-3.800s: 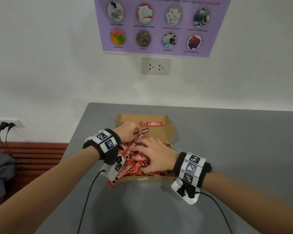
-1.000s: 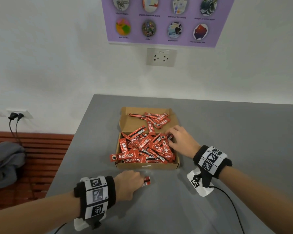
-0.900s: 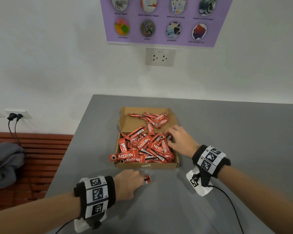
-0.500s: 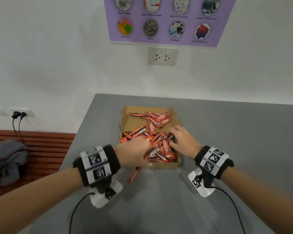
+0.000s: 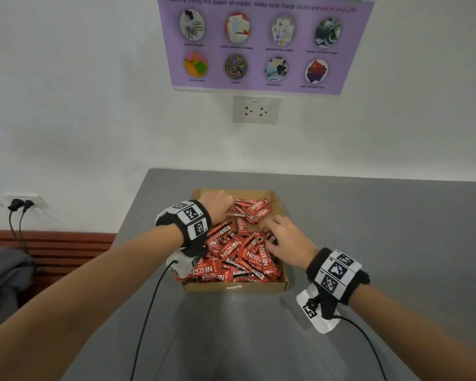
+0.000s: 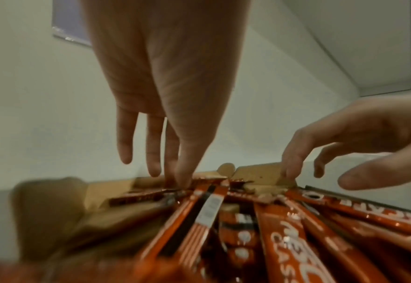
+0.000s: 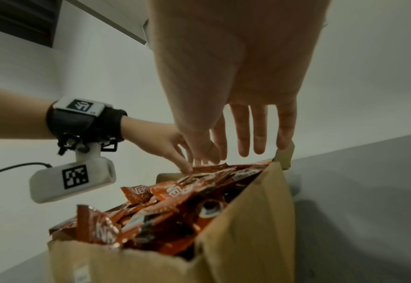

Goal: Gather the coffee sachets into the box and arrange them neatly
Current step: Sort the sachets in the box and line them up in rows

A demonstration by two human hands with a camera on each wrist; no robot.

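Observation:
A shallow cardboard box [image 5: 235, 287] sits on the grey table, filled with a loose heap of red coffee sachets [image 5: 239, 254]. My left hand [image 5: 217, 203] reaches into the box's far left corner. In the left wrist view, its thumb and forefinger [image 6: 177, 180] meet on the end of a sachet [image 6: 141, 196], and the other fingers hang straight. My right hand [image 5: 280, 235] lies over the right side of the heap, fingers straight and spread [image 7: 236, 147], and holds nothing. Its little finger is beside the box wall [image 7: 248, 229].
The grey table [image 5: 368, 243] runs up to a white wall with a socket [image 5: 256, 110] and a purple poster. Its left edge drops to a wooden bench holding a grey bag [image 5: 6, 273]. Wrist-camera cables [image 5: 149, 312] trail over the near tabletop.
My left hand lifted a loose sachet from the table in front of the box and carried it over the heap to the far left corner. The right hand stayed on the heap.

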